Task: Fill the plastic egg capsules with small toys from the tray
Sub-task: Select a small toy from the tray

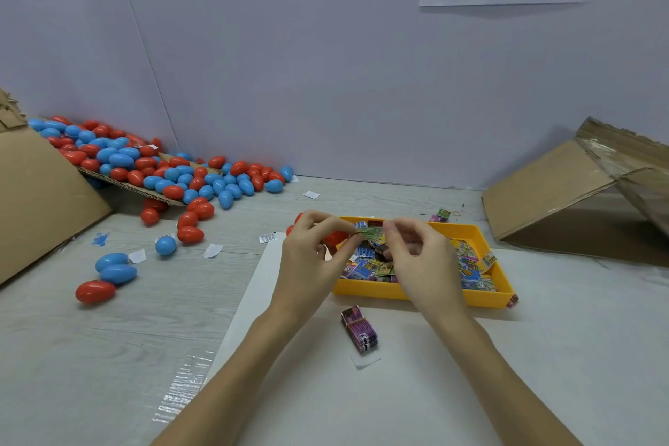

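Observation:
A yellow tray (416, 291) in the middle of the table holds several small colourful packet toys (470, 272). Above its left part, my left hand (313, 253) and my right hand (420, 253) both pinch one small green packet (373, 232) between their fingertips. A red egg capsule (335, 238) shows behind my left hand; it seems tucked in that hand's palm, though the fingers hide the contact. A large heap of red and blue egg capsules (163, 170) spills from a cardboard flap at the back left.
A purple banded bundle of packets (359, 329) lies in front of the tray on white paper (434, 391). Loose eggs (108, 275) and paper scraps dot the left. Cardboard boxes stand at far left (40, 199) and far right (579, 199). A wall closes the back.

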`<state>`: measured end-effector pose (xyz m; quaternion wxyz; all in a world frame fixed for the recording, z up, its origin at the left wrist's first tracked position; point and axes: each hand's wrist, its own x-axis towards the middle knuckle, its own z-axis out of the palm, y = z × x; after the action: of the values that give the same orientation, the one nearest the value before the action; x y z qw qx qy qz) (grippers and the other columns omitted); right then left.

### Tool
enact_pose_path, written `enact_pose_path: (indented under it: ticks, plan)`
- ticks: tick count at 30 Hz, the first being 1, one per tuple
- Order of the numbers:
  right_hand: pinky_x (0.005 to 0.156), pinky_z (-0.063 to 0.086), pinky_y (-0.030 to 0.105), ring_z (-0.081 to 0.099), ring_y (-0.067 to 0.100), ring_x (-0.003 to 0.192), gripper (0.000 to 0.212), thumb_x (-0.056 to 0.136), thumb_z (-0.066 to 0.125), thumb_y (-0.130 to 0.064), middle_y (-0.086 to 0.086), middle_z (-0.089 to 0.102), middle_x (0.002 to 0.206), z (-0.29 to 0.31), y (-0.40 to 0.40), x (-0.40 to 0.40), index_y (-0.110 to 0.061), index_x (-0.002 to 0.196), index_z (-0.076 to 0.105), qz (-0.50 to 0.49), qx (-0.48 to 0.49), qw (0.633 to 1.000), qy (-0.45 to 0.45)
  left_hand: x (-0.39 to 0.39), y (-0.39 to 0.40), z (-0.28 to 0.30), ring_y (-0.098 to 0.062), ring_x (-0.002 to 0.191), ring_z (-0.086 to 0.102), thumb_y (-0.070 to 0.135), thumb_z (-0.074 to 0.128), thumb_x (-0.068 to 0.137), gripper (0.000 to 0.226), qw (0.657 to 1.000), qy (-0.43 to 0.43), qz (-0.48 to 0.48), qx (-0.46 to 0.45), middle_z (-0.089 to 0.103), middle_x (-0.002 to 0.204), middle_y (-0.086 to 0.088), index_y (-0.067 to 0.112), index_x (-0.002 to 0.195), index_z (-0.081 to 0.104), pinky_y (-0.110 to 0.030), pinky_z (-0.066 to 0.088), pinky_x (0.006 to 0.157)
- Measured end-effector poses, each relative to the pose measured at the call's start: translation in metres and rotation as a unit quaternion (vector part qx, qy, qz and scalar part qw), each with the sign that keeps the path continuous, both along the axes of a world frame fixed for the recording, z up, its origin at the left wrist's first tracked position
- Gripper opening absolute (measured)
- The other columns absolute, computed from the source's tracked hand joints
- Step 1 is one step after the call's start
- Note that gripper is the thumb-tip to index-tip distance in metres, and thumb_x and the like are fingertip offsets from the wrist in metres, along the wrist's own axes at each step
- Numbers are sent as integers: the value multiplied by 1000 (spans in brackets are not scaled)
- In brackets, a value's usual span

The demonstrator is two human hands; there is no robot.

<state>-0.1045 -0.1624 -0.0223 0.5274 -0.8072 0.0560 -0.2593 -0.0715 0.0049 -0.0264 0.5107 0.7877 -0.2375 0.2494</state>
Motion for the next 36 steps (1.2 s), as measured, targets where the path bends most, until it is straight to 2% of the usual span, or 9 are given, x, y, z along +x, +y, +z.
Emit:
enact_pose_path:
  ticks: [4,8,11,15,20,23,27,31,36]
  plan:
    - [57,58,29,71,15,56,46,100,56,-52,-2,75,67,4,0,-3,-15,80,74,48,39,996,60,0,2,-1,-17,78,58,13,82,87,8,979,-161,40,119,62,110,-10,12,93,78,-15,46,72]
    - [53,54,20,76,14,75,18,96,70,-35,0,78,80,8,-1,-4,-19,95,78,108,117,986,49,-1,1,-4,-16,90,55,15,80,90,8,957,-217,9,192,62,118,-14,13,98,77,-8,42,84]
    - [63,62,29,75,14,74,15,94,73,-27,-2,80,85,7,-7,-3,-17,104,78,98,143,984,50,1,2,-2,-19,86,62,15,84,85,17,967,-180,5,180,63,118,-12,14,101,78,-13,49,78]
    - [63,59,23,75,18,70,17,95,72,-21,-3,80,85,8,-10,-3,-13,110,77,88,139,986,34,1,4,2,-10,78,59,14,83,86,21,985,-129,-27,110,61,114,-3,18,106,78,-8,45,71]
    - [65,55,13,74,2,71,28,96,70,-28,-7,79,77,10,-6,-7,-17,121,68,57,15,998,-7,-5,0,6,-14,89,63,34,73,94,8,998,23,-59,9,62,102,7,29,99,77,-15,46,66]
    - [78,57,24,72,3,68,32,96,69,-31,-10,77,73,12,-3,-9,-19,125,67,73,-52,996,-25,-5,-1,4,-14,81,63,41,78,88,12,991,100,-86,-7,64,99,4,29,91,78,-31,52,67]
    - [74,57,21,71,3,67,31,96,70,-31,-10,76,73,12,-2,-10,-20,124,68,75,-82,993,-36,-4,0,5,-28,76,63,30,84,85,9,983,141,-112,-26,66,99,-3,25,89,78,-43,54,70]
    - [67,58,23,73,6,70,32,95,65,-40,-6,78,77,13,1,-8,-19,118,68,78,9,997,-13,-2,1,7,-31,76,66,27,84,85,8,973,178,-121,-85,69,96,-10,23,88,78,-33,57,69]
    - [66,59,19,78,15,87,20,92,75,-20,2,81,91,14,-2,-7,-12,110,71,157,215,961,74,-2,1,6,-42,86,69,21,82,88,7,970,182,-120,-108,72,96,-14,19,92,77,-53,59,78]
